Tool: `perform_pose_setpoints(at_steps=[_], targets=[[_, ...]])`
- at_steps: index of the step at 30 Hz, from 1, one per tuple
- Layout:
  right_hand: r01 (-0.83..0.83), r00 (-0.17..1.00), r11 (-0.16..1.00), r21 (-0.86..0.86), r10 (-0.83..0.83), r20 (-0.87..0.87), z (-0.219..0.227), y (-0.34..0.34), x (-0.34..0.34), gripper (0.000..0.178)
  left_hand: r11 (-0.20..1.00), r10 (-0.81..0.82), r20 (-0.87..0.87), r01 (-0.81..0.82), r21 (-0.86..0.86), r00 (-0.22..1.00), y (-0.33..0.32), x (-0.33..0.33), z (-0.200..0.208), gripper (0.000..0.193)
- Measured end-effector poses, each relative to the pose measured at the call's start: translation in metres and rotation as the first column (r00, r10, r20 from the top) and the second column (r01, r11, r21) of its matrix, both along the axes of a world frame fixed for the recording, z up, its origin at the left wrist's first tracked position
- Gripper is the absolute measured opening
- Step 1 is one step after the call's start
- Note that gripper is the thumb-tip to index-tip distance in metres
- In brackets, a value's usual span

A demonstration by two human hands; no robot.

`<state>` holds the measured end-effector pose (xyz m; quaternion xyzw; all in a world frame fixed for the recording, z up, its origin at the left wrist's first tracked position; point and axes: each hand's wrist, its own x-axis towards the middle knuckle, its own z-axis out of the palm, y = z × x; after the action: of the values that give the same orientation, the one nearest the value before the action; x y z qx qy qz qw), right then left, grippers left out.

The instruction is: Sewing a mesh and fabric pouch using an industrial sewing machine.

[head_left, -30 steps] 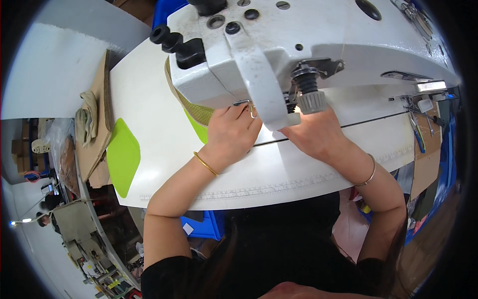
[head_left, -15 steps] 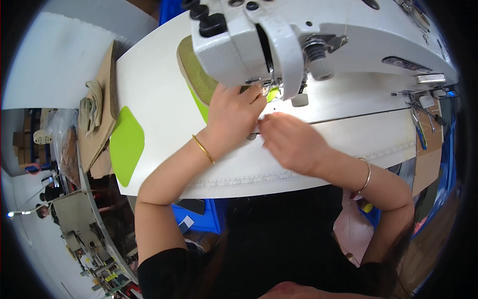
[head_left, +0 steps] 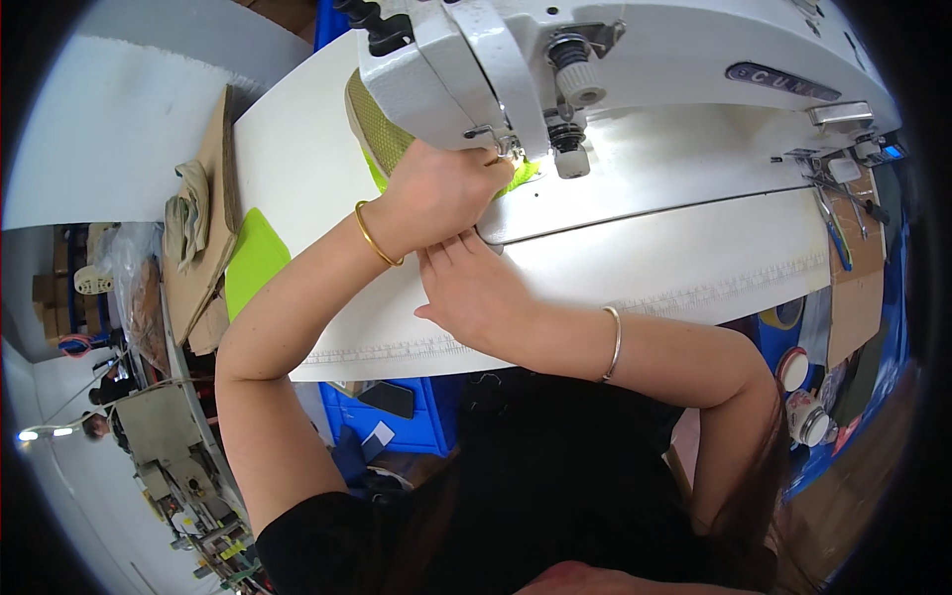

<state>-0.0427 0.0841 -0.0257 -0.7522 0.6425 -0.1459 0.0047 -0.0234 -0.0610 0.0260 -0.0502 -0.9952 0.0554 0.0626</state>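
My left hand (head_left: 443, 190), with a gold bangle at its wrist, is curled closed over an olive mesh piece with a lime-green edge (head_left: 385, 127), just below the sewing machine's needle area. Lime-green material (head_left: 521, 178) shows beyond its knuckles. Close to its heel lies my right hand (head_left: 481, 296), fingers stretched out and thumb apart. Those fingertips reach the underside of the left hand and are partly hidden. The white sewing machine (head_left: 436, 84) overhangs the mesh piece and covers part of it.
A flat lime-green piece (head_left: 256, 260) lies at the white table's (head_left: 635, 260) left edge. Cardboard (head_left: 220, 213) with a cloth (head_left: 186, 213) stands beyond it. Pliers (head_left: 835, 228) rest at the far right. A blue bin (head_left: 421, 421) sits below the table's front edge.
My right hand has moved left and down, from beside the needle area to below my left hand. The left hand stays over the mesh piece. The whole view has shifted slightly.
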Motion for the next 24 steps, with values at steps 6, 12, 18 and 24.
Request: perform_pose_setpoints(at_steps=[6, 12, 18, 24], targets=[[-0.131, 0.991, 0.988, 0.08, 0.132, -0.003, 0.011, 0.03, -0.008, 0.079, 0.99, 0.135, 0.011, -0.135, -0.052, 0.991, 0.025, 0.002, 0.001, 0.005], [-0.177, 0.981, 0.981, 0.081, 0.182, -0.068, 0.012, 0.058, -0.025, 0.078, 0.972, 0.231, -0.243, -0.214, 0.096, 0.942, 0.04, 0.001, -0.018, 0.006], [-0.184, 0.979, 0.98, 0.078, 0.19, -0.077, 0.012, 0.062, -0.028, 0.076, 0.976, 0.216, -0.459, -0.204, 0.077, 0.862, 0.039, 0.0, -0.035, 0.01], [-0.239, 0.934, 0.971, -0.021, 0.236, 0.267, -0.003, 0.054, -0.063, 0.047, 0.982, 0.185, -0.432, -0.151, 0.113, 0.883, 0.036, 0.004, -0.037, 0.008]])
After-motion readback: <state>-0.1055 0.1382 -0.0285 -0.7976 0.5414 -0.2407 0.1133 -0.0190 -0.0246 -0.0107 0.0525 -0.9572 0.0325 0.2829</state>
